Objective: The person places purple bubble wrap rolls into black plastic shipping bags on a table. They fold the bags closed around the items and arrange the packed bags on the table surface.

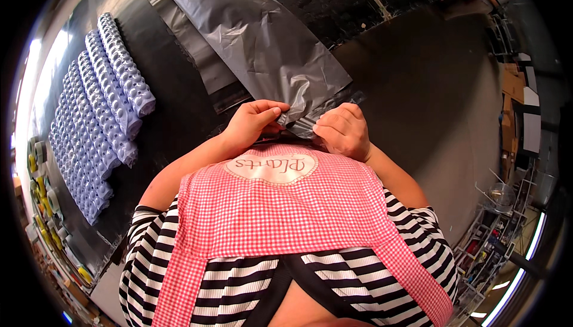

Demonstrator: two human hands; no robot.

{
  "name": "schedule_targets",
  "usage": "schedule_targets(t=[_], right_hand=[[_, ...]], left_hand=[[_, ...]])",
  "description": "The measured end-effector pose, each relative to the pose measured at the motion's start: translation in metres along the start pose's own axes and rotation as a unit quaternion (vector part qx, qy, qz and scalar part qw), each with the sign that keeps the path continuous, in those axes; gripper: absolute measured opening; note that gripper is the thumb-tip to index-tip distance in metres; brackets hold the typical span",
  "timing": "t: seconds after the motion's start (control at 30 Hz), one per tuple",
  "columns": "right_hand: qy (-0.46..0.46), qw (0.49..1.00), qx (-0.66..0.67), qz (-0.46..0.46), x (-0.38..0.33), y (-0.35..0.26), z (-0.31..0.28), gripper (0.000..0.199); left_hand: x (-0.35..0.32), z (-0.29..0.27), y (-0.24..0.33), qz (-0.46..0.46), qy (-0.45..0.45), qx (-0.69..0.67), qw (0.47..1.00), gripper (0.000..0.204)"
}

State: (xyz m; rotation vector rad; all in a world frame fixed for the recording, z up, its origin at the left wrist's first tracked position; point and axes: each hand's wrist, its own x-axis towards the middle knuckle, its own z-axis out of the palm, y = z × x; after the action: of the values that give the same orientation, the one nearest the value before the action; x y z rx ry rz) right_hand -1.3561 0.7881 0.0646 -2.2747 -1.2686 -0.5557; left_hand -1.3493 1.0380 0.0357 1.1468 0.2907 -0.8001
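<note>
Close in front of my apron, my left hand [253, 121] pinches the near edge of a grey plastic bag [256, 43] between thumb and fingers. My right hand [345, 131] is curled closed on the same edge, a short way to the right. Between the two hands the plastic is creased and bunched. From there the bag stretches away over the table toward the upper left. Another flat grey plastic bag [200, 52] lies partly under it. What is inside the bag, if anything, is hidden.
Several strips of bubble wrap [89, 124] lie overlapped on the dark table [173, 130] at the left. Rolls of tape [45, 199] line the far left edge. On the right are cardboard pieces [511, 106] and wire racks [495, 231] with small goods.
</note>
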Motion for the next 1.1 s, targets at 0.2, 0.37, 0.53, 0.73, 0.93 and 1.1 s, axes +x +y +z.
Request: schedule_targets(t=[0.2,0.37,0.53,0.73,0.93,1.1], right_hand=[[0.129,0.971,-0.050,0.197,-0.022,0.016,-0.019,0.048],[0.070,0.531,0.531,0.656,-0.037,0.051,-0.021,0.023],[0.033,0.501,0.573,0.648,-0.033,0.064,-0.019,0.006],[-0.017,0.522,0.572,0.632,-0.002,0.051,-0.025,0.010],[0.026,0.571,0.525,0.631,0.011,0.027,-0.027,0.022],[0.044,0.552,0.559,0.617,0.010,0.015,-0.035,0.032]], left_hand=[[-0.006,-0.017,-0.014,0.012,-0.003,-0.035,0.999,0.016],[-0.010,-0.025,-0.018,0.034,-0.042,-0.020,0.998,0.014],[-0.034,-0.019,0.030,0.110,-0.006,0.559,0.822,0.013],[0.011,0.050,0.052,0.360,-0.046,0.466,0.807,0.017],[0.045,0.074,0.022,0.375,0.032,0.404,0.834,0.025],[0.051,0.072,0.018,0.413,0.041,0.419,0.807,0.018]])
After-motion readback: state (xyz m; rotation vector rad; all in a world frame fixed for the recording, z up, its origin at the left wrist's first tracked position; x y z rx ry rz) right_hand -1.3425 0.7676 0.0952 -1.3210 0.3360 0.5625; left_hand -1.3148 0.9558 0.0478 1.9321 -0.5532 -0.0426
